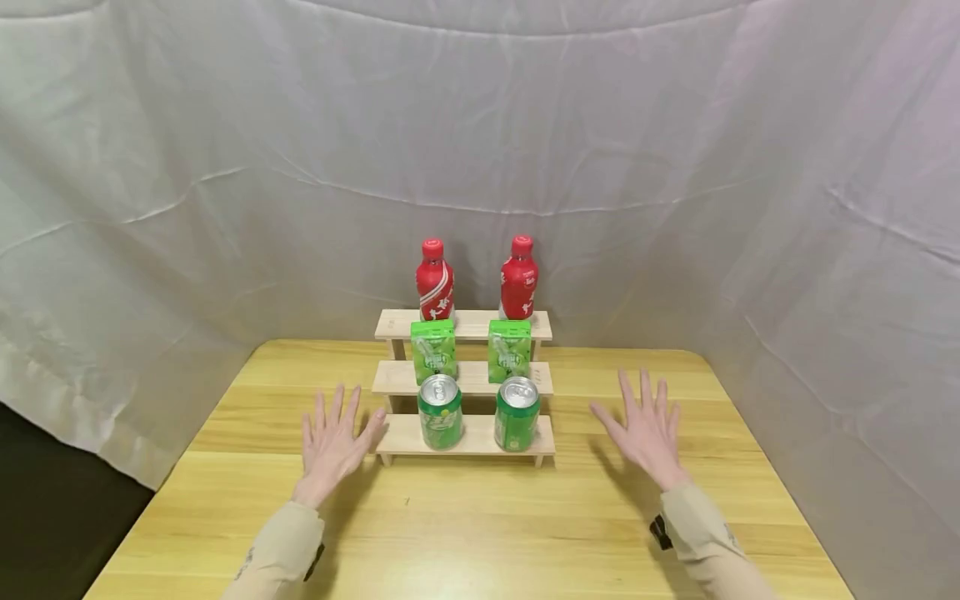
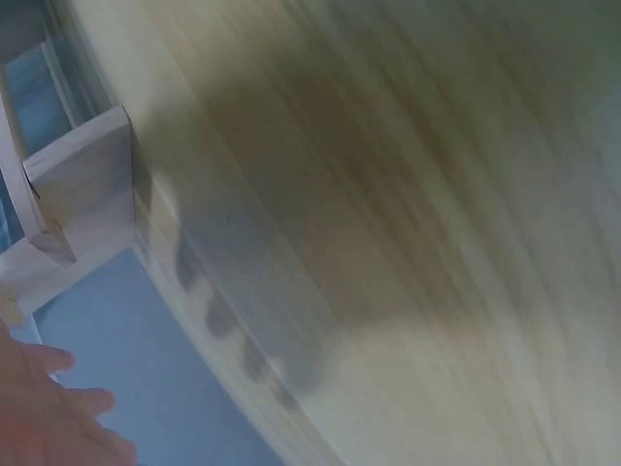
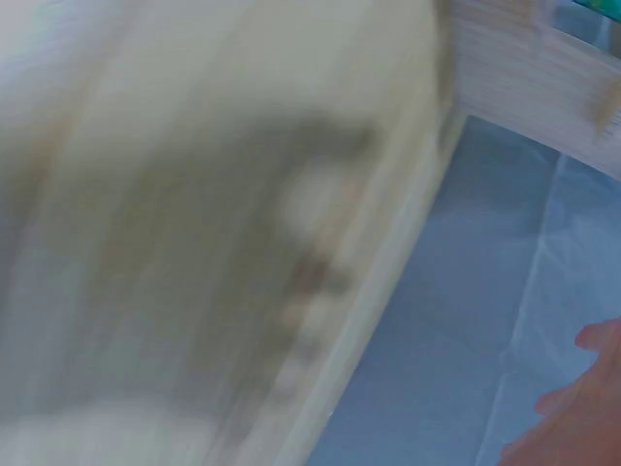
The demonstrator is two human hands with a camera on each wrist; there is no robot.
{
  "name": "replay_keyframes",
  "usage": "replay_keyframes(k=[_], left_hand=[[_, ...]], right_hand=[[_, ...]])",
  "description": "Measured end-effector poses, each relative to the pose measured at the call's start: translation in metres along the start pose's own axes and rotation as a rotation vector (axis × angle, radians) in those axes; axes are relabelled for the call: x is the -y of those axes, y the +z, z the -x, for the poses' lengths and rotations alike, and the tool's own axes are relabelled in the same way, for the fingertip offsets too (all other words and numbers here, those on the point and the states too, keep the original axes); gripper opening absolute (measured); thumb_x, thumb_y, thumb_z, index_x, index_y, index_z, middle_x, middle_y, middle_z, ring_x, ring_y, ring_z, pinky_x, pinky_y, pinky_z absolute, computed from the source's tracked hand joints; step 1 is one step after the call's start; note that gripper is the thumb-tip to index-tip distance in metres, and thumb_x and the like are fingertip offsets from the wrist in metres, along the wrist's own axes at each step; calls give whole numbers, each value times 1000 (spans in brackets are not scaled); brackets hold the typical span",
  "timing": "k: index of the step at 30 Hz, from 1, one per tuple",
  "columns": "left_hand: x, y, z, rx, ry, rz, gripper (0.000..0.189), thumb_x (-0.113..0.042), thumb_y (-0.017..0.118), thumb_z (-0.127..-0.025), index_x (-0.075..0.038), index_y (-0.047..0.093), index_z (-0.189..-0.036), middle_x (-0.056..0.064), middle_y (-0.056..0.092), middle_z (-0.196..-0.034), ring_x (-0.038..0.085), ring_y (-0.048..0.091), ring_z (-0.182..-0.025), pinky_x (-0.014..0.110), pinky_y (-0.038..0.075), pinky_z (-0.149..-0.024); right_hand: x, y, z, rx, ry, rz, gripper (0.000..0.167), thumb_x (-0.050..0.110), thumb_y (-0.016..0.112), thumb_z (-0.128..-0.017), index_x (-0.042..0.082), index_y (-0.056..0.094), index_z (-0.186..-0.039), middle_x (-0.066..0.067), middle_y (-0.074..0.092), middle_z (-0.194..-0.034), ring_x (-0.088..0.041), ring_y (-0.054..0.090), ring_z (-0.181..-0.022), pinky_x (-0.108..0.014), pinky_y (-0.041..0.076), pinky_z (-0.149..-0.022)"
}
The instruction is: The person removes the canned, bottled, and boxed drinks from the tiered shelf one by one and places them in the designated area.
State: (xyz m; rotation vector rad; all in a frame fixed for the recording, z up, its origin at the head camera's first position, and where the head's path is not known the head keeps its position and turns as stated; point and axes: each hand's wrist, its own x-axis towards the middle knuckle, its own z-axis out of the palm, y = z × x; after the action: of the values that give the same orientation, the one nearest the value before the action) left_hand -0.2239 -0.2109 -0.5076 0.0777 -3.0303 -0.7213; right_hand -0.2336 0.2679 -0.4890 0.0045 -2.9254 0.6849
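Fingers spread, my left hand (image 1: pixel 333 450) hovers above the table just left of a three-step wooden rack (image 1: pixel 480 437), holding nothing. To the right of the rack, my right hand (image 1: pixel 647 433) is likewise spread and holds nothing. Two green drink cans, a left one (image 1: pixel 441 417) and a right one (image 1: pixel 517 418), stand on the bottom step. On the middle step are two green drink cartons, left (image 1: pixel 433 350) and right (image 1: pixel 509 350). Two red bottles, left (image 1: pixel 435 287) and right (image 1: pixel 519 285), stand upright on the top step. Both wrist views show only part of each hand.
The wooden table (image 1: pixel 480 533) carries the rack near its back edge. A pale grey curtain (image 1: pixel 480 150) hangs behind and at both sides. Shadows of the hands fall on the tabletop. A dark area (image 1: pixel 60 508) shows beyond the curtain at lower left.
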Motion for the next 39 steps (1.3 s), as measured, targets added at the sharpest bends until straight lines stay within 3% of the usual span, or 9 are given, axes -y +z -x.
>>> replay_keyframes(k=[4, 11, 14, 20, 27, 34, 39], left_hand=[[-2, -1, 0, 52, -19, 93, 82, -65, 26, -103, -12, 9, -162, 22, 2, -168, 50, -9, -153, 70, -7, -121], [2, 0, -3, 107, -32, 311, 79, -56, 31, -106, -2, 12, -160, 32, 18, -162, 55, 11, -150, 72, 5, -120], [3, 1, -5, 110, -43, 375, 78, -55, 35, -105, 1, 19, -158, 34, 29, -158, 55, 23, -146, 74, 18, -117], [4, 2, -7, 127, -37, 449, 75, -46, 45, -105, 13, 32, -148, 37, 50, -140, 51, 50, -131, 62, 44, -109], [5, -1, -3, 205, -74, 551, 71, -44, 53, -102, 14, 41, -141, 36, 51, -140, 48, 51, -131, 58, 43, -112], [9, -1, -3, 250, -78, 639, 61, -37, 61, -100, 14, 53, -131, 28, 65, -123, 27, 65, -106, 45, 56, -99], [8, -3, -4, 281, -91, 667, 60, -33, 64, -99, 17, 52, -130, 29, 65, -121, 25, 65, -102, 43, 57, -95]], right_hand=[[9, -12, -11, 18, 27, -78, 89, 66, 40, -99, 15, 4, -163, -23, -12, -167, -55, -14, -150, -77, -11, -115], [17, -24, -32, -55, -15, -267, 85, 52, 53, -98, 12, 14, -162, -27, 1, -167, -53, 1, -153, -76, 1, -118], [21, -29, -39, -61, -28, -353, 86, 49, 58, -97, 13, 15, -162, -23, 3, -168, -51, 3, -153, -77, 3, -118], [31, -42, -50, -30, -42, -449, 87, 46, 63, -95, 15, 16, -162, -20, 8, -169, -45, 11, -154, -73, 11, -120], [45, -57, -61, 13, -64, -549, 86, 46, 65, -95, 18, 18, -161, -16, 13, -169, -41, 13, -155, -66, 14, -124], [70, -73, -69, 54, -100, -648, 82, 30, 70, -94, 9, 23, -159, -17, 22, -167, -41, 16, -155, -57, 14, -128], [77, -72, -85, 54, -143, -683, 81, 32, 73, -92, 8, 29, -156, -15, 29, -165, -36, 21, -154, -53, 15, -129]])
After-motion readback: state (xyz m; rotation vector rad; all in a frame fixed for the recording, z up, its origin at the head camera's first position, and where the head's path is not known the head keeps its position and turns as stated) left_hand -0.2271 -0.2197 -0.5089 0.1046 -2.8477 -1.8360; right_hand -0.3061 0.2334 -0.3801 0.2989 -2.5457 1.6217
